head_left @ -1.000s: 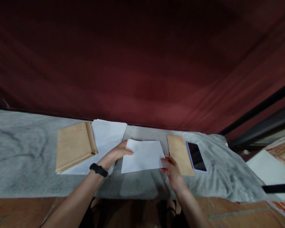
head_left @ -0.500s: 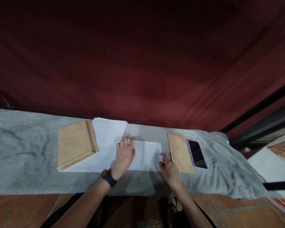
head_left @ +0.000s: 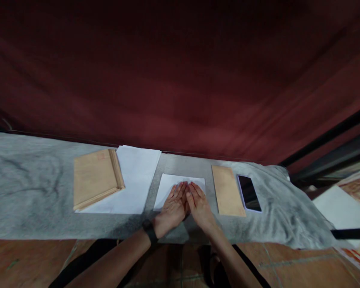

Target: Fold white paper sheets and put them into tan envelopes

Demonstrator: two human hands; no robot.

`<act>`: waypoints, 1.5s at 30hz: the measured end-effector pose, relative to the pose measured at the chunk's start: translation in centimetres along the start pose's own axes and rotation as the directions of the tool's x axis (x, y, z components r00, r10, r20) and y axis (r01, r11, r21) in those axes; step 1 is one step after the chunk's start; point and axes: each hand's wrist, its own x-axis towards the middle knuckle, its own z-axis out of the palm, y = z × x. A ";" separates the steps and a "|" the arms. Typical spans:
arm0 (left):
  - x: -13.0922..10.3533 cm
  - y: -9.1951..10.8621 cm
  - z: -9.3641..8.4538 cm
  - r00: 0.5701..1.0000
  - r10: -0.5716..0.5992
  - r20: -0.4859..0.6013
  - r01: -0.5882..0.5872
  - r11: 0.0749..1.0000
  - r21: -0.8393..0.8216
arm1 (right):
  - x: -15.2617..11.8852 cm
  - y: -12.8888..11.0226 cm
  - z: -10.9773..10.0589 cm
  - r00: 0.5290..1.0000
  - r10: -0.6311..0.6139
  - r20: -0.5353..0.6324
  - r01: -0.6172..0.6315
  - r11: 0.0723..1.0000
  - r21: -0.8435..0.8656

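Observation:
A white sheet of paper [head_left: 167, 182] lies flat on the grey cloth in front of me. My left hand [head_left: 174, 206] rests on its lower middle with fingers stretched out, a dark watch on the wrist. Right beside it, my right hand [head_left: 199, 206] also lies on the paper, fingers straight and angled in toward the left fingertips. The two hands touch or nearly touch. Neither one shows anything held, and the part of the sheet under them is hidden.
On the left, a stack of brown envelopes [head_left: 94, 176] overlaps a pile of white paper [head_left: 135, 176]. To the right lie a single brown envelope [head_left: 228, 192] and a phone [head_left: 249, 193]. A dark red surface [head_left: 180, 100] rises behind the cloth-covered ledge [head_left: 36, 192].
My left hand has moved right, and my right hand left, so they now meet over the middle of the sheet. The sheet's left edge and the gap beside the paper pile now show.

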 end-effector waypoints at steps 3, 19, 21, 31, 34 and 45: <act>0.4 -0.5 0.6 0.999 0.019 0.036 -0.020 0.999 0.030 | 1.1 -0.7 1.5 0.999 0.010 0.046 -0.011 1.000 0.023; 1.0 -2.8 -1.1 0.987 -0.164 0.004 0.164 0.986 0.008 | 1.4 1.1 3.0 0.995 0.050 -0.081 -0.077 0.922 -0.380; 1.0 -3.2 -1.2 0.981 -0.196 -0.004 0.196 0.980 0.022 | 1.2 1.6 2.9 0.993 0.060 -0.101 -0.095 0.916 -0.391; 0.5 -3.9 -2.3 0.949 -0.316 0.016 0.314 0.946 0.080 | 0.2 3.2 2.1 0.985 0.065 -0.161 -0.124 0.910 -0.395; 0.3 -4.0 -2.3 0.935 -0.354 -0.013 0.354 0.932 0.078 | 0.0 3.2 1.9 0.984 0.099 -0.145 -0.150 0.906 -0.397; -1.4 0.3 -2.0 0.998 -0.035 -0.047 0.032 0.997 -0.063 | -0.1 2.7 1.2 0.980 0.143 -0.138 -0.183 0.917 -0.354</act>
